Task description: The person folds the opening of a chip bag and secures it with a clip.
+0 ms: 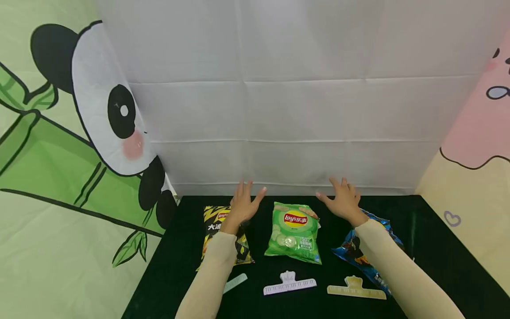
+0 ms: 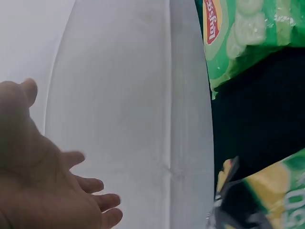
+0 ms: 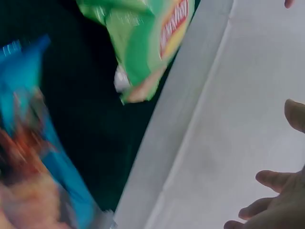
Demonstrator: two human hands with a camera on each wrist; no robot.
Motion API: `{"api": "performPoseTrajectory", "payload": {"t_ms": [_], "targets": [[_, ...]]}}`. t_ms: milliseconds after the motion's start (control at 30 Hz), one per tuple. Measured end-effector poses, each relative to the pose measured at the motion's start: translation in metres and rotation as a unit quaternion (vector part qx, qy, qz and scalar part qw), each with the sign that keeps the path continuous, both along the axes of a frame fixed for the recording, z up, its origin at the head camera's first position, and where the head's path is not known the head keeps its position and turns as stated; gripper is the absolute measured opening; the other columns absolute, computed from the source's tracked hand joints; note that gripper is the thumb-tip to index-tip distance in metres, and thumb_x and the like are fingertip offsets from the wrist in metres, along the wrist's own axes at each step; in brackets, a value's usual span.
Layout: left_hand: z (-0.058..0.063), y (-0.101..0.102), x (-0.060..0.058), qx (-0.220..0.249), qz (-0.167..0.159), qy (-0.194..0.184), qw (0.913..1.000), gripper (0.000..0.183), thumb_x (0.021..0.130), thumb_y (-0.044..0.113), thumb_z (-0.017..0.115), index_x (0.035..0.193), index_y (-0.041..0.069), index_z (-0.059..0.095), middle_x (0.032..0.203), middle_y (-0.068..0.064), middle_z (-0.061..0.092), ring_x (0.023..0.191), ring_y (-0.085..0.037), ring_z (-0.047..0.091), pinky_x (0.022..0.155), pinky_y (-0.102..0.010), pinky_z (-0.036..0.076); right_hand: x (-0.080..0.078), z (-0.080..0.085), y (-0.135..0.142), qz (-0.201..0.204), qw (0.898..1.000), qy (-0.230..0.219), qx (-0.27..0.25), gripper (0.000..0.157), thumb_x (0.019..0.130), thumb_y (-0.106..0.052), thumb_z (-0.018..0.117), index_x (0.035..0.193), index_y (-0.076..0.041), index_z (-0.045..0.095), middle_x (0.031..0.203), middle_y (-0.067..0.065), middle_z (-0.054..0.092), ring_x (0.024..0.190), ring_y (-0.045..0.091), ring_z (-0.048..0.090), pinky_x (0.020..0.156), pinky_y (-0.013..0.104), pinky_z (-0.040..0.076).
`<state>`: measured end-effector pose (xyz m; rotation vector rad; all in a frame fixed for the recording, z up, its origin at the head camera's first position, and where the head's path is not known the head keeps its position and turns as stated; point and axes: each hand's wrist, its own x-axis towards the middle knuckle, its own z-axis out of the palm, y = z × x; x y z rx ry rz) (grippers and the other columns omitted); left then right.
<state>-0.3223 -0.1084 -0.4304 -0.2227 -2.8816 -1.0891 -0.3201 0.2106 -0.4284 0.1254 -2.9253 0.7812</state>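
Both hands are held out over the far part of a dark table, fingers spread and holding nothing. My left hand (image 1: 242, 207) is above the yellow-and-black chip bag (image 1: 211, 226), partly covering it. Over the blue chip bag (image 1: 350, 248) my right hand (image 1: 343, 201) and sleeve reach forward, hiding part of that bag. Between the hands lies a green Lay's chip bag (image 1: 294, 235), untouched. The left wrist view shows the left hand (image 2: 52, 176) with its fingers loosely extended; in the right wrist view the right hand (image 3: 281, 195) is only partly seen.
Nearer the front lie a white bag clip (image 1: 289, 284), a yellow bag clip (image 1: 356, 289) and a pale green clip (image 1: 235, 282) partly behind the left forearm. A pale cloth (image 1: 299, 133) hangs at the table's back, with printed cloths on both sides.
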Motion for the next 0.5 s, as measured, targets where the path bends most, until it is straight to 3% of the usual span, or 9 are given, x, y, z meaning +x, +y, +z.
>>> {"api": "performPoseTrajectory", "payload": {"t_ms": [267,500], "targets": [[-0.013,0.015,0.002,0.097,0.009,-0.01,0.9952,0.081,0.092,0.066,0.034,0.153,0.02,0.009,0.16,-0.012,0.009,0.147,-0.038,0.014,0.114,-0.062,0.018,0.0,-0.033,-0.003,0.022,0.997,-0.017,-0.068,0.082,0.092,-0.058,0.047,0.151,-0.009,0.02,0.156,0.03,0.0,0.138,0.058,0.008,0.101,0.077,0.014],[-0.038,0.034,0.003,0.121,-0.001,-0.039,0.9918,0.076,0.095,0.062,0.033,0.153,0.017,0.012,0.159,-0.015,0.013,0.145,-0.039,0.019,0.113,-0.062,0.02,0.0,-0.058,-0.01,0.038,0.99,-0.068,-0.116,0.081,0.093,-0.055,0.047,0.152,-0.011,0.014,0.158,0.025,-0.001,0.139,0.055,0.011,0.104,0.075,0.017]]}}
